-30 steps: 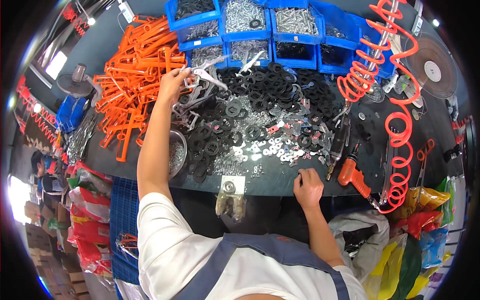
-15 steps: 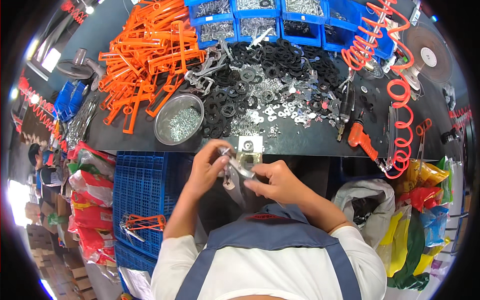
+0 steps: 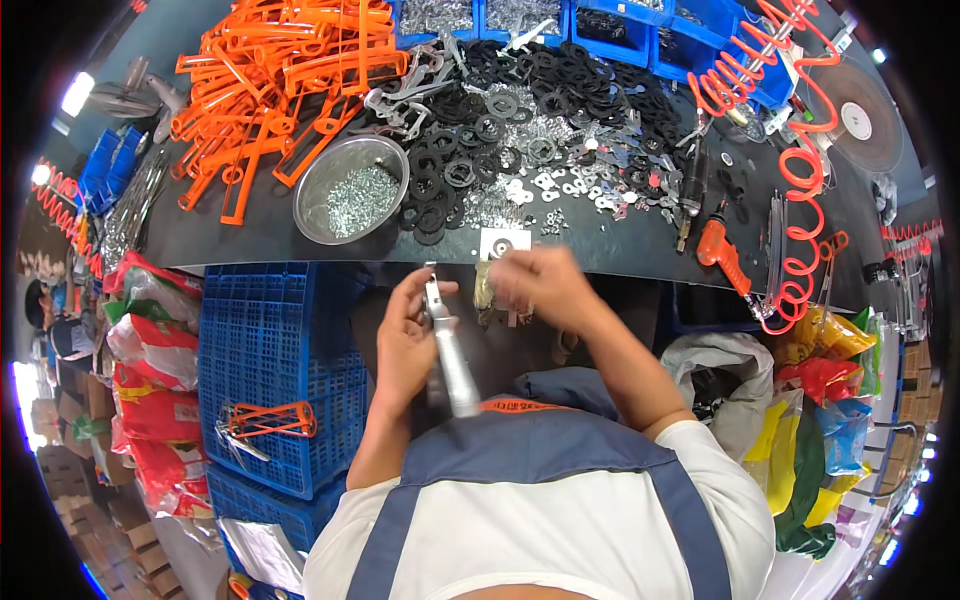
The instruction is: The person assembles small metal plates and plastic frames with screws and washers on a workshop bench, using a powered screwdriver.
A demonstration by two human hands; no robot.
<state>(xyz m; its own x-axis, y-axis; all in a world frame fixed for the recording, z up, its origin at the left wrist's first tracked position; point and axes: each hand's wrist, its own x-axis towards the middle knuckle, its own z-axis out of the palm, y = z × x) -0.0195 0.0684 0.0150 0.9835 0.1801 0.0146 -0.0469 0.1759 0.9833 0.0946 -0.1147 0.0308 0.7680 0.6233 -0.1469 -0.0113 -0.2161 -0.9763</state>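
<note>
My left hand (image 3: pixel 405 340) is closed around a silver-grey metal handle (image 3: pixel 453 365). The handle's narrow slotted end points to the bench and its wider end hangs toward my body. My right hand (image 3: pixel 545 287) is apart from the handle, at the bench's front edge by a small fixture with a white plate (image 3: pixel 505 243). Its fingers are bent and smeared by motion, so whether they hold anything is unclear. Just beyond the fixture lie small metal pins (image 3: pixel 490 208) and white metal pieces (image 3: pixel 580 180). Black rings (image 3: pixel 428 185) are heaped left of these.
A steel bowl of screws (image 3: pixel 352 190) stands left of the rings. Behind it pile orange frames (image 3: pixel 270 100). Blue bins (image 3: pixel 610 35) line the back. A black power screwdriver (image 3: pixel 692 195), an orange air gun (image 3: pixel 722 258) and coiled red hoses (image 3: pixel 800 215) are on the right. Blue crates (image 3: pixel 280 370) stand lower left.
My right hand has left the metal handle and moved up to the fixture. My left hand has turned the handle nearly upright. The whole view has shifted, with the bench higher in it.
</note>
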